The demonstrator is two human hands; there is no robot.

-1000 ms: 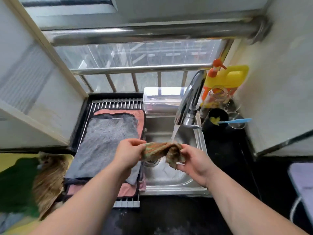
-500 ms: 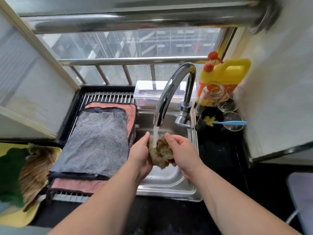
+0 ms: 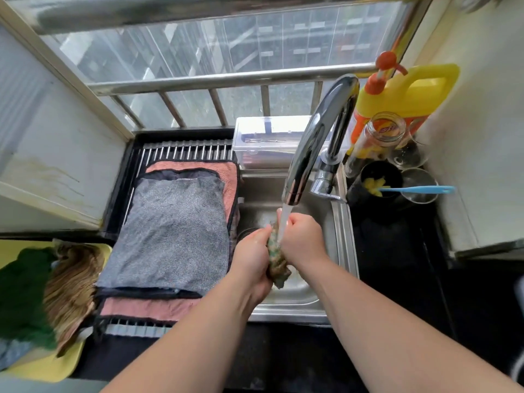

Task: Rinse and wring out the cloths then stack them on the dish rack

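A wet green-brown cloth (image 3: 276, 260) is squeezed between my left hand (image 3: 252, 258) and my right hand (image 3: 302, 239) over the steel sink (image 3: 341, 248). Both hands grip it. Water runs from the chrome tap (image 3: 314, 140) onto the cloth's top end, and its lower end hangs out below my hands. On the dish rack (image 3: 184, 150) to the left lies a grey cloth (image 3: 173, 234) on top of a black one and a pink cloth (image 3: 224, 174).
A yellow tray (image 3: 51, 370) at the lower left holds a green cloth (image 3: 22, 290) and a brown cloth (image 3: 71, 290). Behind the sink stands a clear plastic box (image 3: 263, 143). A yellow detergent jug (image 3: 405, 95), a jar, glasses and a blue brush (image 3: 416, 190) crowd the right corner.
The cloth went from stretched sideways between my hands to bunched upright between them under the running water. My hands moved closer together and nearer the tap.
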